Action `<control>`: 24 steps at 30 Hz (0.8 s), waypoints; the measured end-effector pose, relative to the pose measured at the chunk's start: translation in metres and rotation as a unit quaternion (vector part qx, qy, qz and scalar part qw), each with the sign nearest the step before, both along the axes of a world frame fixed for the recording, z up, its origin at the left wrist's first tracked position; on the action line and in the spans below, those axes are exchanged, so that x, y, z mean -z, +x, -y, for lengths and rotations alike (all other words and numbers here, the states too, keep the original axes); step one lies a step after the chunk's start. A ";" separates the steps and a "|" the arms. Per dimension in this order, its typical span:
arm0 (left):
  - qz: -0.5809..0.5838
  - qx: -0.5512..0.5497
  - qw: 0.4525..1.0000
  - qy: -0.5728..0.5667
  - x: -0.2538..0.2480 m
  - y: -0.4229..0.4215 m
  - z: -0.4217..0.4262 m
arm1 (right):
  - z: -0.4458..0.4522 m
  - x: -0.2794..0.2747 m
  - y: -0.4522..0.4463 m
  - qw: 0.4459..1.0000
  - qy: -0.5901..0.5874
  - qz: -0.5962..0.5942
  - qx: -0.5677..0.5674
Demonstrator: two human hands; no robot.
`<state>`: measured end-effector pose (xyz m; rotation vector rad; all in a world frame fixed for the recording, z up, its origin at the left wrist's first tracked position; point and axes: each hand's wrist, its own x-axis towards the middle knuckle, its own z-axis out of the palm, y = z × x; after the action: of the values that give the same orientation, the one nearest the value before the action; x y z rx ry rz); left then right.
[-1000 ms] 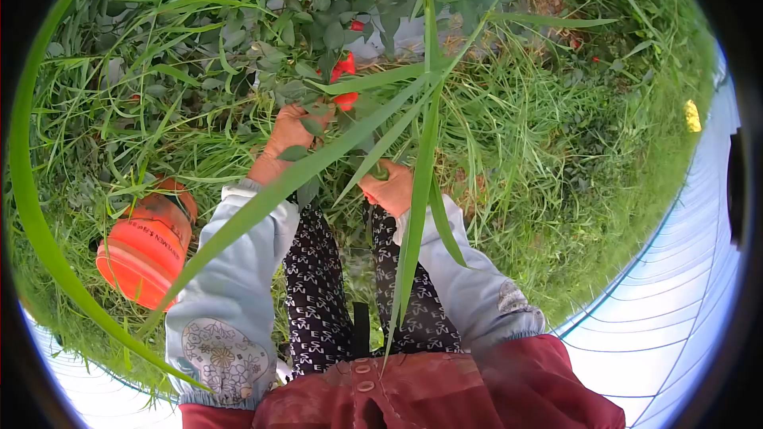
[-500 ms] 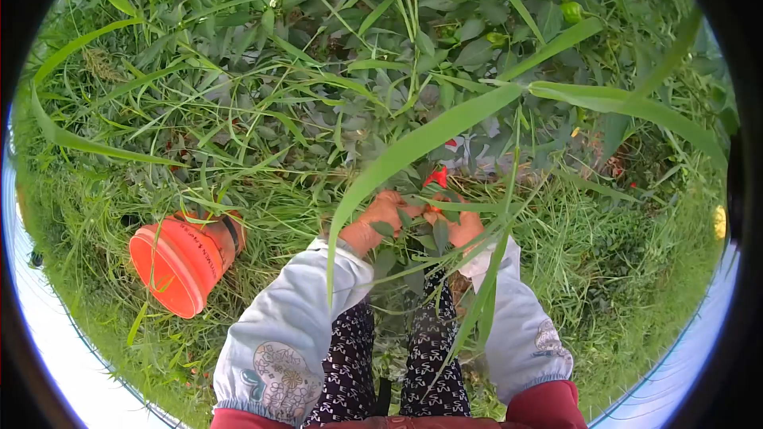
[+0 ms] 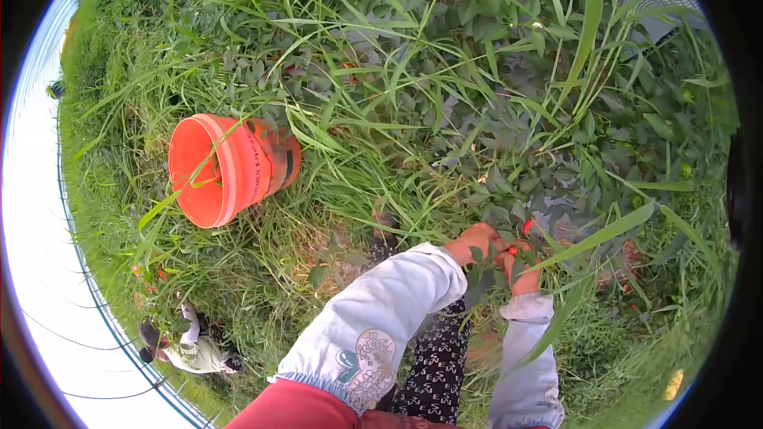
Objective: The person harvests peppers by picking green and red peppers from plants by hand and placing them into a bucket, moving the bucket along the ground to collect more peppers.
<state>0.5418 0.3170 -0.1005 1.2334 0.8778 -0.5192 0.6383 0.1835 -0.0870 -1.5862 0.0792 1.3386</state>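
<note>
Both hands are close together at a leafy pepper plant, low in front of my legs. My left hand (image 3: pixel 477 243) has its fingers curled in among the leaves; what they grip is hidden. My right hand (image 3: pixel 523 272) is closed around a small red pepper (image 3: pixel 513 251), its fingers almost touching the left ones. Just above the hands another red pepper (image 3: pixel 528 226) shows among the leaves. Dark green leaves (image 3: pixel 479 280) hang below the left fingers. Light sleeve covers reach to both wrists.
An orange bucket (image 3: pixel 266 165) lies tilted in the grass at left, its mouth facing left. Another person (image 3: pixel 195 347) is at the lower left. Grey striped cloth (image 3: pixel 656 12) shows at upper right. Long grass blades (image 3: pixel 592 237) cross before my right hand.
My view has swung left and tilted, so the bucket sits higher and my hands farther right. The other person has come into view. Both hands stay together at the plant.
</note>
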 end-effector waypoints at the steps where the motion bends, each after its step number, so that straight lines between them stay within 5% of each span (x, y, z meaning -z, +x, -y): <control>1: 0.001 -0.015 1.000 0.000 0.003 -0.002 0.003 | -0.009 -0.019 -0.001 0.974 -0.046 0.160 -0.153; 3: 0.050 -0.140 0.986 -0.075 0.017 0.000 0.018 | 0.013 -0.010 0.003 0.957 -0.038 0.207 -0.201; 5: 0.072 -0.079 0.994 0.020 0.029 0.003 0.024 | -0.001 -0.030 -0.003 0.977 -0.147 0.111 -0.108; 10: 0.131 0.000 0.974 0.184 0.051 0.009 0.051 | 0.012 -0.031 -0.011 0.981 -0.081 0.170 -0.047; 12: 0.158 0.049 0.952 0.259 0.072 -0.001 0.044 | 0.009 -0.035 -0.023 0.983 -0.148 0.083 -0.076; 17: 0.225 -0.123 0.957 0.133 0.093 -0.020 0.030 | -0.051 -0.089 -0.060 0.974 -0.168 -0.020 -0.148; 19: 0.160 -0.175 0.967 0.094 0.043 -0.048 0.011 | -0.124 -0.112 -0.082 0.974 -0.094 -0.102 -0.178; 24: 0.113 -0.231 0.965 0.042 0.031 -0.053 0.025 | -0.270 -0.113 -0.226 0.900 0.027 -0.246 -0.359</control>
<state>0.4890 0.2922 -0.1314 1.0909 0.9605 0.0334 0.4127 0.4539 0.0256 -1.2244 -0.2615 2.2796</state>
